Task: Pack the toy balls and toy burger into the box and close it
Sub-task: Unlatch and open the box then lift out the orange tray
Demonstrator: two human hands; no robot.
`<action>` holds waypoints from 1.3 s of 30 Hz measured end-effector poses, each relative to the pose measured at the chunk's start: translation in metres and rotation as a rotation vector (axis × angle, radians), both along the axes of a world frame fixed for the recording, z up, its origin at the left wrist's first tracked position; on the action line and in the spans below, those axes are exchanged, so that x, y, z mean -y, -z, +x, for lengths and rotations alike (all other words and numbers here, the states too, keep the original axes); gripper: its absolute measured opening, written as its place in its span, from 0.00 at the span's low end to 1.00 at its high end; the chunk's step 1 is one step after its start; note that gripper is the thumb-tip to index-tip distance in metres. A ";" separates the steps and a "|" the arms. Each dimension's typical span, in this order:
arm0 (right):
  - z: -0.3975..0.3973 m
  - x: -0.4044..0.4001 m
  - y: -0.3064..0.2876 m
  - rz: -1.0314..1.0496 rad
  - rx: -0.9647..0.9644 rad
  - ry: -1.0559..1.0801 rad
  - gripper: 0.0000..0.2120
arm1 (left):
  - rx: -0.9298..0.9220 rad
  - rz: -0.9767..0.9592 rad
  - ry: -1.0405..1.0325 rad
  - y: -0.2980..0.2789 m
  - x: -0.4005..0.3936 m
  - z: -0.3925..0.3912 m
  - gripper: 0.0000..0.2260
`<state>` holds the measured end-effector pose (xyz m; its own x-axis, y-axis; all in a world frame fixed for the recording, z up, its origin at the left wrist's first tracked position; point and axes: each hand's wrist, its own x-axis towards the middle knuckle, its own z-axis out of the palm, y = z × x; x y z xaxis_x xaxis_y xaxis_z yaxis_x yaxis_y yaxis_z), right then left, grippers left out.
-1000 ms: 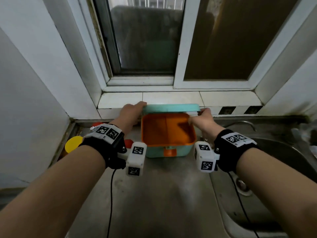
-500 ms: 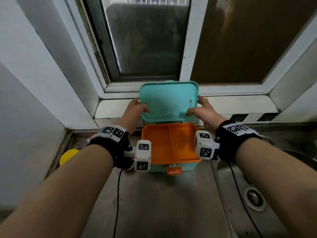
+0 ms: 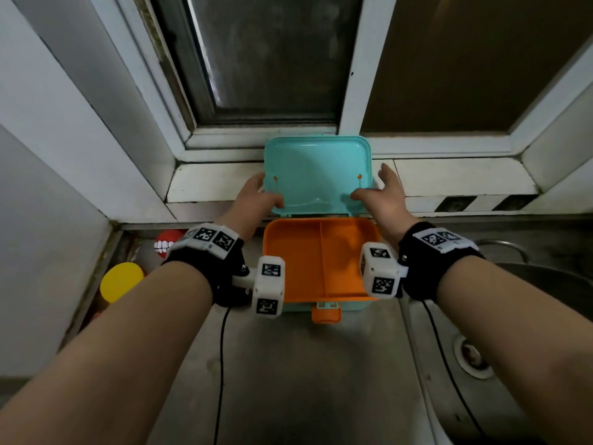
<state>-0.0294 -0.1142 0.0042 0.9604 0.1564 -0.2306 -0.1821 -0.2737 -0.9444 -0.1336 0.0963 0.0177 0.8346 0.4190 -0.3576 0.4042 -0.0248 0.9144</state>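
**Lid up, tray bare, toys waiting at nine o'clock**

The box (image 3: 317, 268) sits on the steel counter (image 3: 305, 374) at the centre of view, its teal lid (image 3: 316, 175) standing upright at twelve o'clock against the window ledge (image 3: 449, 175). The left hand (image 3: 256, 197) and right hand (image 3: 382, 197) each pinch a lower corner of that lid, thumb on the inner face, fingers round the outer edge. The orange tray (image 3: 301, 252) inside shows two compartments, both with nothing in them; the orange latch (image 3: 325, 314) hangs at six o'clock.

At nine o'clock from the box, by the wall, lie a red toy with printed teeth (image 3: 167, 242) and a yellow ball (image 3: 121, 281), both partly hidden by the left wrist. Which piece is the burger I cannot tell.

The box looks like thin, stiff, light plastic, likely to slide on smooth steel, so steady its base while loading. The toys look small and light; each should take a simple whole-hand grasp around its middle.
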 end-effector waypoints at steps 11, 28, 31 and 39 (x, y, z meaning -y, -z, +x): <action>-0.049 -0.067 0.072 -0.404 -0.237 -0.629 0.12 | -0.480 0.418 0.052 0.080 -0.059 -0.075 0.11; -0.012 -0.110 0.054 -0.447 -0.049 -0.443 0.05 | -0.345 0.683 0.068 0.048 -0.082 -0.012 0.10; 0.005 -0.123 0.040 -0.403 -0.059 -0.435 0.07 | -0.283 0.651 0.088 0.040 -0.098 0.001 0.10; 0.015 -0.166 0.043 -0.390 -0.283 -0.693 0.07 | -0.393 0.437 0.033 0.050 -0.143 -0.003 0.09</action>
